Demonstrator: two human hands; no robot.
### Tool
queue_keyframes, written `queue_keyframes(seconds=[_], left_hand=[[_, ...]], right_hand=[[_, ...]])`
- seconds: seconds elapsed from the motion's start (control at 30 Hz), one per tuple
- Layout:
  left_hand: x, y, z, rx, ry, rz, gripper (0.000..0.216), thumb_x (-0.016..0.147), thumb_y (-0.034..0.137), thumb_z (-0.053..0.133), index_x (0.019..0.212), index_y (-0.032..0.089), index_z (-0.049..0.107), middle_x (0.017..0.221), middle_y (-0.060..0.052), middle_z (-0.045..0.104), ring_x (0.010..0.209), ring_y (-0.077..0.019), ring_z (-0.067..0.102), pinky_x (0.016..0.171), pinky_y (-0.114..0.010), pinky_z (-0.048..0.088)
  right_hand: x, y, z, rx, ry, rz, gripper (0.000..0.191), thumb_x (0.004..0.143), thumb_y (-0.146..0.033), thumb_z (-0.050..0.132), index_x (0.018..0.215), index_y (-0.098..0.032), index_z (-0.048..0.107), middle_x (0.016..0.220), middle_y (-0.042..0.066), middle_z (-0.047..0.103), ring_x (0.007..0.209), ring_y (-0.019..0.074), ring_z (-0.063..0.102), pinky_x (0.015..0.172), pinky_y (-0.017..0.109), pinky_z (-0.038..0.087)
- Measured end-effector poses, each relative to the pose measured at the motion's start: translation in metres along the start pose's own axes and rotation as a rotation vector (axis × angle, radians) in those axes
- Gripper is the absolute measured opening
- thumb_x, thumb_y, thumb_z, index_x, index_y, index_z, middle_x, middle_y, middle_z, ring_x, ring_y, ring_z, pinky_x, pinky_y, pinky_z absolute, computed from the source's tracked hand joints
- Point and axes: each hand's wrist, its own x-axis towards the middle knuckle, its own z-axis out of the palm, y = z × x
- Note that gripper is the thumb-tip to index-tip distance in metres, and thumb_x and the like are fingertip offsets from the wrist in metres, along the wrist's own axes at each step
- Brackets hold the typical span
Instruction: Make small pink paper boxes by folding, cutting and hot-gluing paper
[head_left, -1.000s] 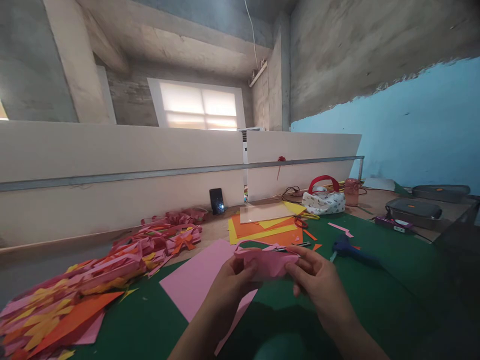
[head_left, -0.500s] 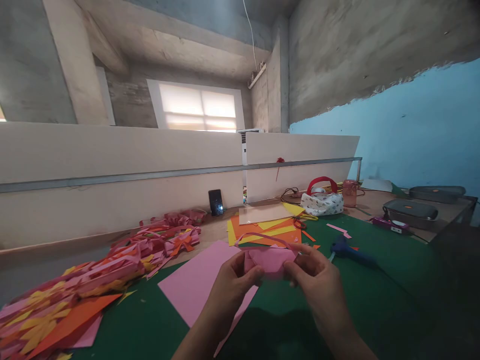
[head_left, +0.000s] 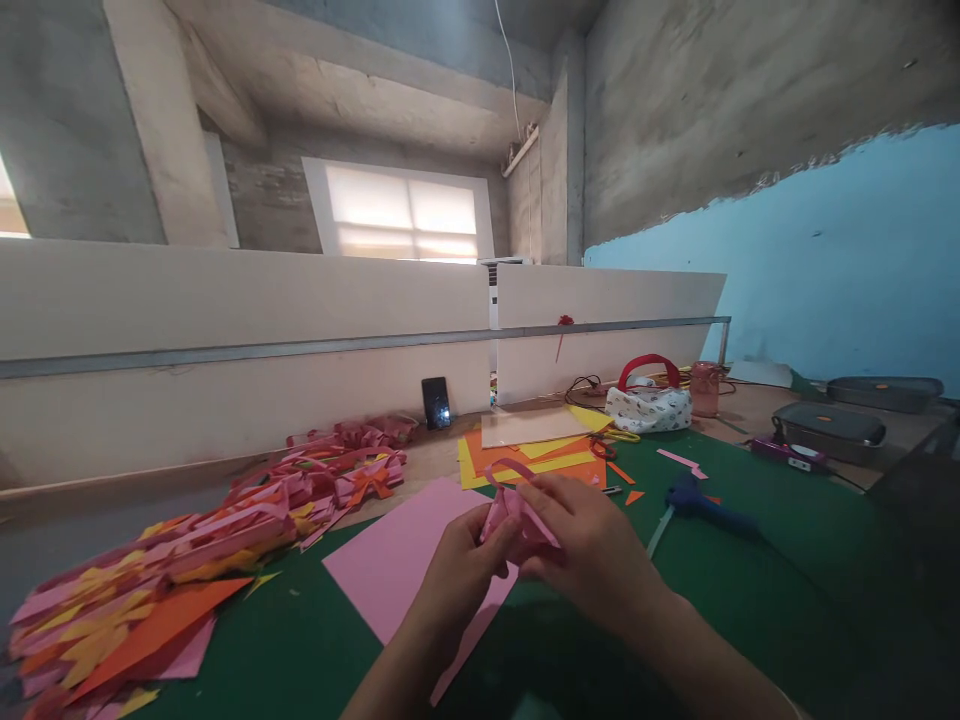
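Between my two hands, above the green mat, is a small pink paper basket point(head_left: 534, 532) with a thin strip handle point(head_left: 510, 466) arching over it. My left hand point(head_left: 466, 552) pinches its left end between thumb and fingers. Closed around the right side is my right hand point(head_left: 577, 530), its fingers hiding much of the paper. A large pink paper sheet point(head_left: 401, 560) lies below and to the left. To the right of my hands a blue glue gun point(head_left: 709, 508) rests on the green mat point(head_left: 622, 655).
Paper pieces point(head_left: 217, 530) in pink, orange and yellow are heaped at left. Behind my hands lie coloured sheets point(head_left: 480, 465) and scissors point(head_left: 602, 448). Farther back are a phone point(head_left: 436, 403), a white bag point(head_left: 649, 408), a pink bottle point(head_left: 704, 388), a power strip point(head_left: 789, 453) and a grey container point(head_left: 829, 428).
My right hand has moved left and turned over the paper basket's right side, covering more of it. The basket is now tilted and appears narrower. My left hand keeps its hold.
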Motion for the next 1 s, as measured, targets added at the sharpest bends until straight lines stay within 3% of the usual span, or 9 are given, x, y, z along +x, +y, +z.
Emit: queue_keyframes(seconds=[0.1,0.2,0.37,0.5,0.63,0.7,0.83,1.0], left_hand=[[0.001,-0.003,-0.001,0.004,-0.030,-0.005,0.036,0.072,0.050,0.055,0.063,0.016,0.056,0.056,0.002,0.050,0.053,-0.0110,0.038,0.052,-0.024,0.031],[0.003,-0.007,-0.003,0.007,-0.041,-0.013,0.033,0.073,0.047,0.056,0.065,0.015,0.056,0.056,0.002,0.050,0.052,-0.0103,0.038,0.052,-0.024,0.029],[0.006,-0.011,-0.002,-0.056,-0.064,-0.056,0.032,0.070,0.046,0.060,0.066,0.015,0.057,0.056,0.003,0.049,0.052,-0.0094,0.039,0.053,-0.023,0.030],[0.004,-0.009,0.002,-0.322,-0.071,-0.134,0.034,0.066,0.046,0.066,0.077,0.015,0.059,0.074,-0.004,0.060,0.068,-0.0152,0.054,0.068,-0.029,0.042],[0.002,-0.011,0.007,-0.511,-0.135,-0.144,0.048,0.055,0.025,0.077,0.098,0.019,0.057,0.099,-0.008,0.058,0.088,-0.0210,0.057,0.073,-0.032,0.045],[0.002,-0.013,0.007,-0.518,-0.169,-0.156,0.054,0.054,0.019,0.077,0.103,0.020,0.056,0.100,-0.008,0.058,0.089,-0.0225,0.058,0.072,-0.034,0.047],[0.003,-0.017,0.003,-0.489,-0.178,-0.183,0.050,0.060,0.014,0.072,0.107,0.021,0.055,0.096,-0.007,0.059,0.079,-0.0188,0.060,0.070,-0.033,0.048],[0.003,-0.017,0.001,-0.498,-0.191,-0.169,0.048,0.060,0.012,0.071,0.104,0.020,0.055,0.093,-0.006,0.058,0.077,-0.0179,0.060,0.071,-0.034,0.048]], right_hand=[[0.006,-0.001,0.001,0.004,-0.130,0.054,0.022,0.081,-0.023,0.052,0.101,-0.018,0.061,0.087,0.008,0.067,0.077,0.0189,0.061,0.066,0.028,0.045],[0.003,0.002,0.004,-0.086,-0.134,0.093,0.023,0.086,-0.019,0.041,0.095,-0.017,0.062,0.075,0.006,0.067,0.067,0.0173,0.061,0.058,0.025,0.041],[-0.002,0.008,0.013,-0.331,-0.091,0.069,0.027,0.080,-0.017,0.051,0.104,-0.011,0.061,0.065,0.005,0.065,0.056,0.0169,0.059,0.048,0.025,0.032],[-0.004,0.011,0.023,-0.422,0.016,0.044,0.036,0.080,-0.012,0.050,0.115,-0.009,0.056,0.066,0.006,0.065,0.055,0.0158,0.058,0.048,0.025,0.031],[-0.003,0.010,0.030,-0.438,0.062,0.114,0.041,0.082,-0.012,0.047,0.122,-0.011,0.053,0.071,0.008,0.066,0.058,0.0190,0.059,0.049,0.027,0.034],[-0.003,0.009,0.028,-0.322,0.020,0.161,0.038,0.085,-0.018,0.045,0.121,-0.015,0.054,0.077,0.009,0.067,0.064,0.0210,0.061,0.053,0.028,0.039],[-0.002,0.006,0.015,0.176,-0.096,0.246,0.034,0.090,-0.030,0.039,0.116,-0.022,0.058,0.093,0.007,0.067,0.084,0.0204,0.062,0.072,0.031,0.047],[-0.004,0.009,0.008,0.591,-0.074,0.386,0.030,0.085,-0.029,0.048,0.110,-0.024,0.063,0.106,0.006,0.066,0.098,0.0215,0.059,0.086,0.036,0.046]])
